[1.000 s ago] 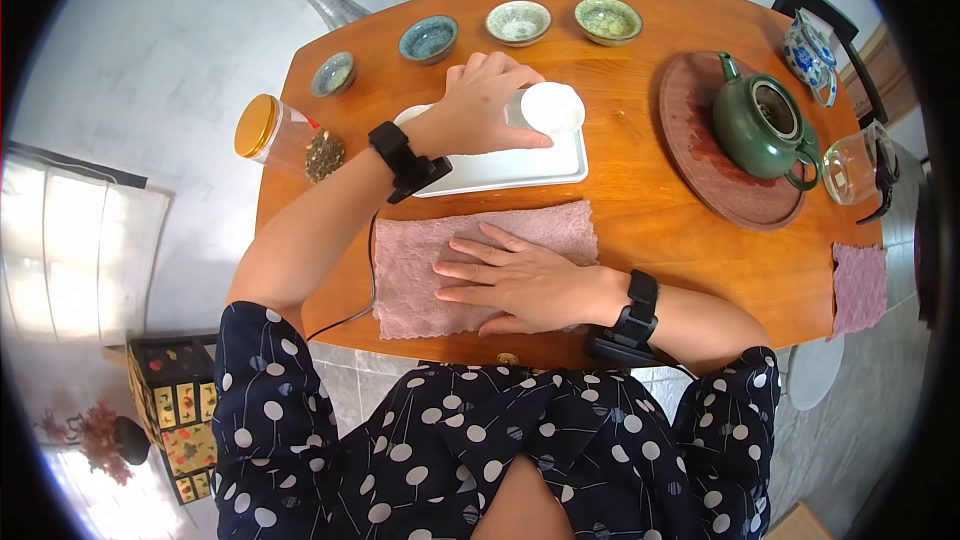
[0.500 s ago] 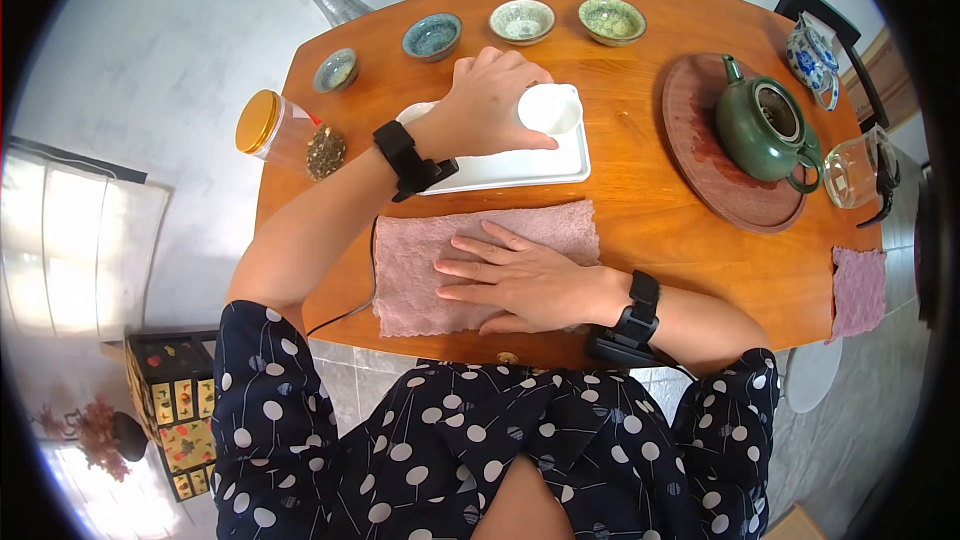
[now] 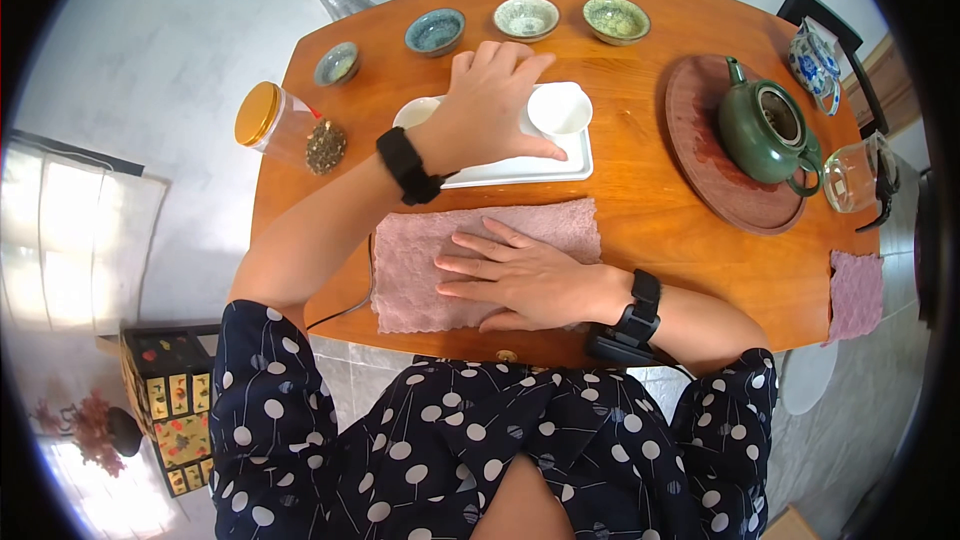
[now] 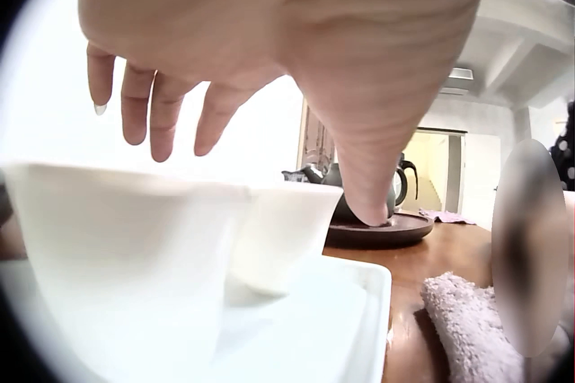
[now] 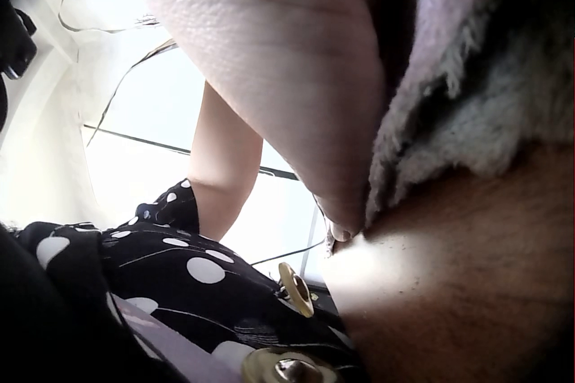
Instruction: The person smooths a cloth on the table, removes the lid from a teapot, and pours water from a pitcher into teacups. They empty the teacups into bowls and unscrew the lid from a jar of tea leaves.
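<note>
Right now your left hand hovers over the white tray with its fingers spread and loosely straight; in the left wrist view the fingertips hang above the rims and nothing is gripped. Just beside the thumb stands the small white cup, upright on the tray's far right corner, with a second white vessel close by it under your palm. Your right hand lies flat, fingers straight, pressing the pink towel against the table near its front edge.

Judging by its look, the cup is thin glazed porcelain: light, stiff, slick and easy to chip. Take it by the rim and upper wall, thumb on one side and two fingers opposite, with modest pressure, since a hard pinch on a smooth wall can squirt it out. Lift it straight so it does not knock its neighbour. The towel is soft and limp; it bunches if dragged
</note>
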The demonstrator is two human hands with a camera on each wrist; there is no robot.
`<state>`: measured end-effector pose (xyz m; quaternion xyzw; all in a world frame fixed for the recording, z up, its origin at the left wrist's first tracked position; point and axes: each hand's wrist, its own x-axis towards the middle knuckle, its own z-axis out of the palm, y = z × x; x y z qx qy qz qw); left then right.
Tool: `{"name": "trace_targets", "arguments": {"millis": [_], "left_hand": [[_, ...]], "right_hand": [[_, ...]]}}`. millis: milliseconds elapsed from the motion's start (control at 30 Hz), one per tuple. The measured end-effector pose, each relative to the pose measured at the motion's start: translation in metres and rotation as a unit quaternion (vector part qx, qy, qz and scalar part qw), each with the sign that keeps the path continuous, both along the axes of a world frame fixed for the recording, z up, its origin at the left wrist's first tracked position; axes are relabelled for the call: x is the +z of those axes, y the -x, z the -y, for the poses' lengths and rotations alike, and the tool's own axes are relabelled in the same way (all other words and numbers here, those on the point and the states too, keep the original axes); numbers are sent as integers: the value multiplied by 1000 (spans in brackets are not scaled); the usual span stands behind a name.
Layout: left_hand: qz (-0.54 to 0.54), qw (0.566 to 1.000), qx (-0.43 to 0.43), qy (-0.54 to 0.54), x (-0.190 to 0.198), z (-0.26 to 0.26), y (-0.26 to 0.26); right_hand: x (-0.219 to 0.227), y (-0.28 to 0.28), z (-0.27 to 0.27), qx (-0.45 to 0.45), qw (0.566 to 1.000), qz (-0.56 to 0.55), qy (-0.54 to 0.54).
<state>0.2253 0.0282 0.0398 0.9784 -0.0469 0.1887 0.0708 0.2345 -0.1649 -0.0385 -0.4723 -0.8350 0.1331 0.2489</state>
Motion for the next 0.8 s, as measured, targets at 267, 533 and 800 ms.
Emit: {"name": "trace_targets", "arguments": {"millis": [267,533,800], "left_hand": [[-56,997,23,-41,58,38,115],[-199,978,64,4,-20,34,203],[-179,982,49,27,-42,24,214]], "right_hand": [[8,-1,0,11,999,-14,28],[21,-6,-2,-3,997,12,78],[30,-7,11,-66,992,84,69]]}}
